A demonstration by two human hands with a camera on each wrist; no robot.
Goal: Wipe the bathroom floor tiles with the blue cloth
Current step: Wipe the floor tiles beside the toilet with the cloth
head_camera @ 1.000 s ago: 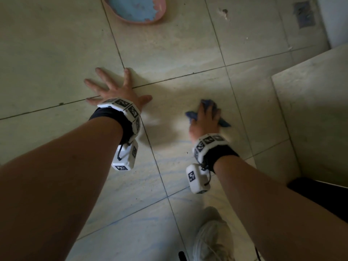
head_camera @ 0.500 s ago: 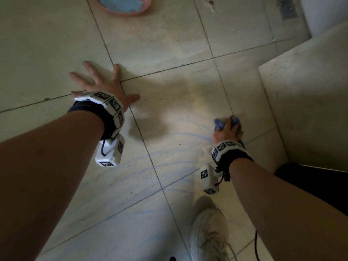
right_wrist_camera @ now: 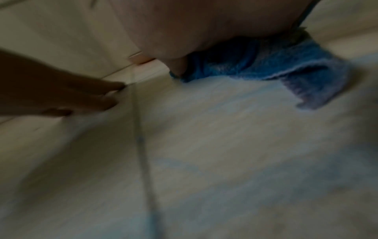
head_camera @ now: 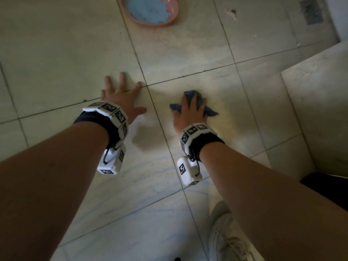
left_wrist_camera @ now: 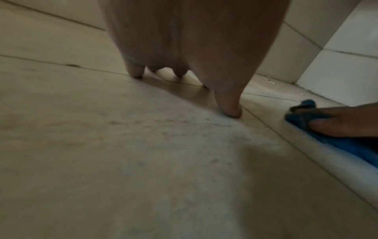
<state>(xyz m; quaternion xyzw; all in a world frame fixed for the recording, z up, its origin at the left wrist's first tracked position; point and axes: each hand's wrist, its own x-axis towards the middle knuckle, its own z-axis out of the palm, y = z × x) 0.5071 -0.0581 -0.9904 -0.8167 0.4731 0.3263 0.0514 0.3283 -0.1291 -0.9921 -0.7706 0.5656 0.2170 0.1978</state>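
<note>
We press a crumpled blue cloth point(head_camera: 188, 102) to the pale, dark-grouted floor tiles point(head_camera: 188, 44) with our right hand point(head_camera: 190, 113).

Our right hand's fingers point(head_camera: 194, 99) lie across the top of the cloth, slightly bent over its bunched folds and pinning it flat to the tile; its corners stick out to either side of them, one flap trailing past the little-finger side. Our left hand point(head_camera: 120, 98) rests just beside it on the bare floor, fingers point(head_camera: 122, 78) spread apart and straight, tips touching a grout line, holding nothing. Faint blue streaks mark the tiles nearer us than both hands. Well beyond the fingertips sits a round pink plastic basin with a blue inside point(head_camera: 150, 10). A white laced sneaker point(head_camera: 231, 240) shows below our right forearm.
</note>
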